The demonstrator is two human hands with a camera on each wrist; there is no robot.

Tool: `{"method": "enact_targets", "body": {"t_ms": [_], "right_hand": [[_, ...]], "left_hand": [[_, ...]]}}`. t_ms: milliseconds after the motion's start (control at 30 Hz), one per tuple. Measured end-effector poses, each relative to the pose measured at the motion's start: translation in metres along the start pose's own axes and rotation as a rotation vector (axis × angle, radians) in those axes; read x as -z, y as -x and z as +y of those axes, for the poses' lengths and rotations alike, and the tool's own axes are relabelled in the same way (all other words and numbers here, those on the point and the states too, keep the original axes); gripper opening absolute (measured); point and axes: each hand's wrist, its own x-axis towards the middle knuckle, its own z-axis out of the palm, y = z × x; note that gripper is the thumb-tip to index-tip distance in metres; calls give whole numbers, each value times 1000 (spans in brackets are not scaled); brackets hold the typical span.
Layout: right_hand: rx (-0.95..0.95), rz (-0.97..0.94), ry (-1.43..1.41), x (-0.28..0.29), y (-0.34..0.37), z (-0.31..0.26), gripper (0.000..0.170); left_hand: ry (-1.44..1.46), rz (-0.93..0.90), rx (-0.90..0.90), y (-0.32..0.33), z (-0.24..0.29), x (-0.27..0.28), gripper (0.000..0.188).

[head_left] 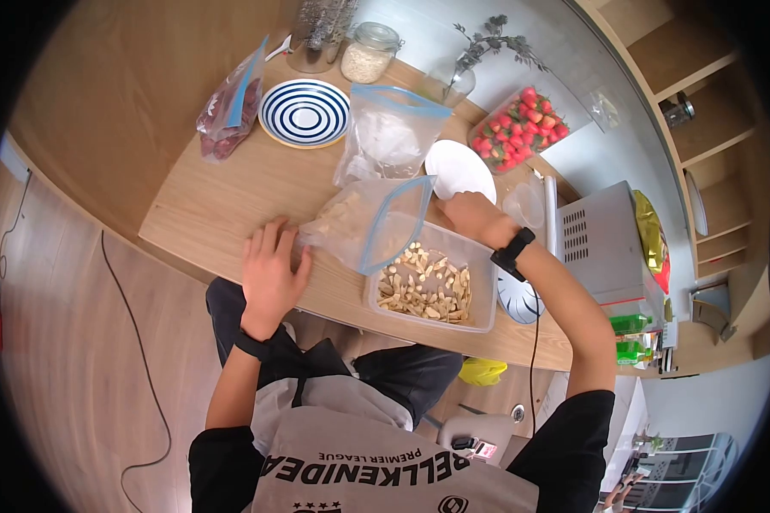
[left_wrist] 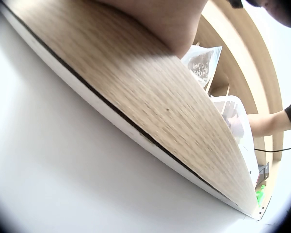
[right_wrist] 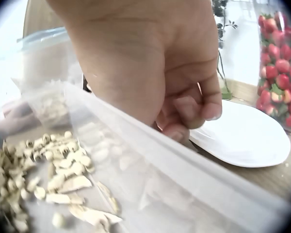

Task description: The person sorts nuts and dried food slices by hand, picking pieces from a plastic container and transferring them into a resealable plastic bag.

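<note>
My left hand [head_left: 269, 278] rests at the table's front edge with fingers extended, its thumb beside the bottom of a clear zip bag [head_left: 338, 227]. Pale pieces show inside this bag, whose blue-edged mouth lies over a clear plastic box [head_left: 488, 295]. Pale seeds and dried slices [head_left: 428, 291] cover the box's floor. Reaching past the box's far rim, my right hand [head_left: 475, 215] has its fingers curled close to the edge of a white plate [right_wrist: 247, 138]. I cannot tell whether its fingertips pinch anything. In the left wrist view, only the heel of my left hand [left_wrist: 169, 24] shows.
Behind stand a striped plate [head_left: 304, 114], a zip bag of dark red pieces [head_left: 227, 128], another zip bag with white contents [head_left: 389, 137], a lidded jar [head_left: 370, 53] and a container of strawberries [head_left: 522, 130]. A grey appliance [head_left: 599, 239] stands right.
</note>
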Motion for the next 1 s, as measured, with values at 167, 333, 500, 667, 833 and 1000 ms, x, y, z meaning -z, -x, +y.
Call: {"method": "enact_targets", "body": {"t_ms": [167,333,500,667,833,1000], "right_hand": [[-74,-134,-173,-9,2,4,30],[-134,-210,-236,-16,3,-5,44],[-123,-182,-260,-28,1,0,56],[-154,-144,-288,-32,2,-5,59],[-234,-164,-377,-32,-4,-11,59],[-226,-200,-405,-29,-4,-10,65]], "left_hand": [[19,3,2,1,0,-3,31],[12,11,-2,0,1,-1,30],[9,4,-1,0,0,-1,30],[0,7,-13,1,-2,-4,31],[0,7,-14,1,-2,-4,31],[-5,14,-10,1,-1,-1,30]]}}
